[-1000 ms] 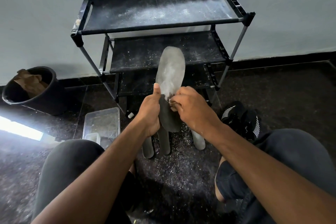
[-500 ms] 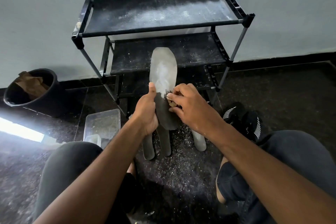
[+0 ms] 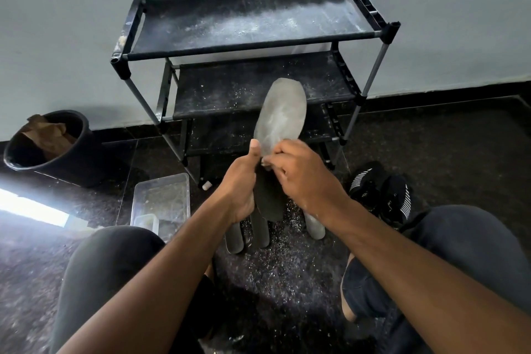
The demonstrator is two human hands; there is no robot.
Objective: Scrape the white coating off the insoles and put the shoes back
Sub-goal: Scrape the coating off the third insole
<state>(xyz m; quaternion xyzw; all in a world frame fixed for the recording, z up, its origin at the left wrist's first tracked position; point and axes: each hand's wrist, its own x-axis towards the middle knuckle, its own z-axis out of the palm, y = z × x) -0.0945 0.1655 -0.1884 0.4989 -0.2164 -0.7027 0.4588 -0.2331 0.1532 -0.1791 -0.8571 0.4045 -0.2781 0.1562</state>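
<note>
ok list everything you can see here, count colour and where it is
held insole: 1, grey-white coating on the upper part, dark on the lower part, upright in front of the rack
insoles on floor: 3, grey, lying side by side under the hands
shoes: 2, black with white stripes, on the floor right of the insoles
shoe rack: 1, black with grey poles, against the wall, shelves dusted white
clear plastic tray: 1, transparent, on the floor left of the insoles
bucket: 1, black, far left by the wall, brown material inside
white flakes: many, scattered on the dark floor
left hand: grips the held insole, thumb up
right hand: pinches at the coating edge; whether it holds a scraper cannot be told
</note>
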